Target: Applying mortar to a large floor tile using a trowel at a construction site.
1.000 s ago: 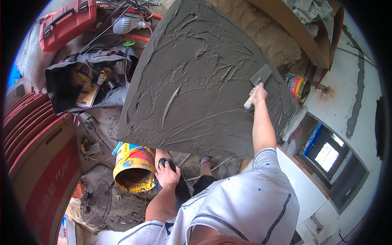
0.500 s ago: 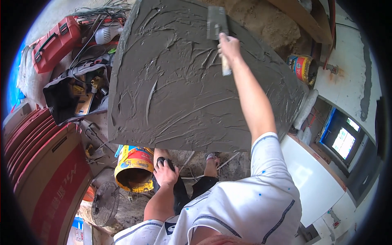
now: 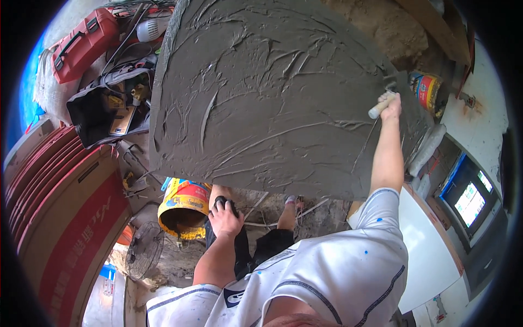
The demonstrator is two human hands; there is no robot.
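Note:
My right hand (image 3: 390, 106) is closed around the pale handle of a plastering trowel (image 3: 377, 110), over the right part of a large slab spread with wet grey mortar (image 3: 256, 114). The trowel's blade is hard to make out against the mortar. Curved ridges and streaks cross the coated surface. Down by my knee, my left hand (image 3: 226, 220) curls over a small black object (image 3: 224, 204) that I cannot identify. Just left of that hand, a yellow-rimmed bucket (image 3: 185, 215) lies tipped, its mouth towards me.
A red toolbox (image 3: 84, 46) and an open black tool bag (image 3: 90, 117) lie left of the slab. Large flat cartons (image 3: 71, 234) lean nearer, beside a fan (image 3: 144, 248). Another bucket (image 3: 426, 90) stands beyond the right corner, below a sand heap (image 3: 381, 27).
My right hand and the trowel have swept from the far middle of the slab to its right side, nearer me. The view has shifted slightly; my left hand stays at the knee.

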